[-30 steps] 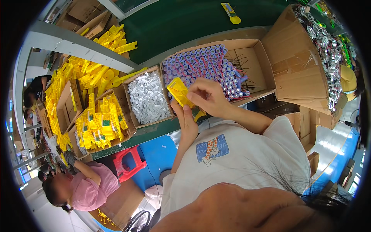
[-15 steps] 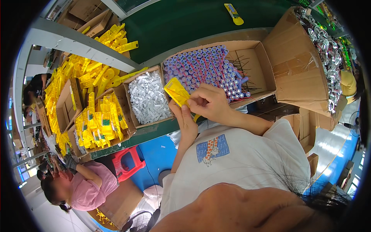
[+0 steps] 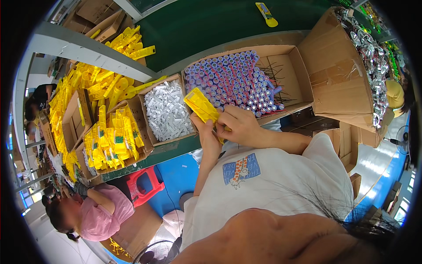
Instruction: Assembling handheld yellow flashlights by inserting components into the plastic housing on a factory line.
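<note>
A yellow plastic housing (image 3: 200,104) is tilted up in front of me, with thin dark wires across it. My left hand (image 3: 208,135) is closed round its lower part. Beside it, my right hand (image 3: 239,126) is pinched against the housing's lower edge; whatever the fingertips hold is too small to make out. Just beyond stands a carton of purple battery cells (image 3: 224,75) with red and black wires. Left of that is a box of small white plastic pieces (image 3: 167,110). Farther left, a box holds yellow housings with green circuit boards (image 3: 118,139).
A big heap of yellow plastic parts (image 3: 61,110) lies at the left behind a metal beam (image 3: 88,48). One yellow piece (image 3: 267,15) rests on the green belt (image 3: 198,26). A carton of silvery parts (image 3: 338,66) stands at right. A co-worker in pink (image 3: 107,211) sits at lower left.
My right hand has moved slightly down, from the middle of the yellow housing to its lower edge. The left hand keeps its hold, and the housing has shifted a little to the left.
</note>
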A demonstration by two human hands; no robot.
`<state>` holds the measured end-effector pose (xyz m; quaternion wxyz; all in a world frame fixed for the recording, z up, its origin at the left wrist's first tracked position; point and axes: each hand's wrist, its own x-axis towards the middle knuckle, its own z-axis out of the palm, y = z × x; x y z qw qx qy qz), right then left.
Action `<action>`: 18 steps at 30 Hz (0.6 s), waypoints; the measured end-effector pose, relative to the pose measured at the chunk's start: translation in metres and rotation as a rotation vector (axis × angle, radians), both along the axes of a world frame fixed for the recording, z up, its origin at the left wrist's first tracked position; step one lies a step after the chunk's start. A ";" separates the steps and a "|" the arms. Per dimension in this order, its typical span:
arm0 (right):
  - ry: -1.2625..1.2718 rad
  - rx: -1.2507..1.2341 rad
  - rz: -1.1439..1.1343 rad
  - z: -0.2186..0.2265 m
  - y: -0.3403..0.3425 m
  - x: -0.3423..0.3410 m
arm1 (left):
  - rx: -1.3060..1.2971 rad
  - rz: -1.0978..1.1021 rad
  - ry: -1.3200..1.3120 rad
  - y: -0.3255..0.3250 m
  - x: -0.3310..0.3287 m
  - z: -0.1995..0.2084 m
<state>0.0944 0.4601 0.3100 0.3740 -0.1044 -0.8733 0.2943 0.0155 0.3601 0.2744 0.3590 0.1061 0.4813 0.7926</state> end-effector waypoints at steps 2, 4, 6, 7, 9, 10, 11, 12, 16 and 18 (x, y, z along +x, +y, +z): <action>0.015 0.084 -0.003 -0.001 0.002 0.004 | -0.071 -0.094 0.061 0.003 0.003 0.009; 0.040 0.140 0.021 -0.003 0.005 0.004 | -0.099 -0.057 0.041 0.006 0.001 0.014; 0.035 0.107 0.143 -0.001 0.011 0.010 | -0.127 -0.024 0.111 0.006 0.005 0.017; -0.022 0.035 0.246 0.003 0.016 0.018 | -0.133 -0.023 0.124 0.005 0.005 0.032; -0.076 -0.217 0.442 0.008 0.054 0.038 | 0.058 -0.099 0.003 0.002 -0.001 0.031; -0.145 -0.209 0.230 0.007 0.087 0.049 | 0.133 -0.162 -0.013 -0.002 -0.003 0.024; -0.203 -0.080 0.000 0.014 0.115 0.060 | 0.073 -0.164 0.042 -0.003 -0.001 0.028; -0.380 0.100 -0.124 0.002 0.142 0.077 | 0.077 -0.160 0.040 -0.004 0.001 0.029; -0.749 -0.137 0.130 -0.044 0.177 0.126 | 0.026 -0.297 -0.017 0.000 0.012 0.030; -0.754 -0.154 0.100 -0.046 0.182 0.129 | -0.003 -0.380 -0.103 0.003 0.014 0.035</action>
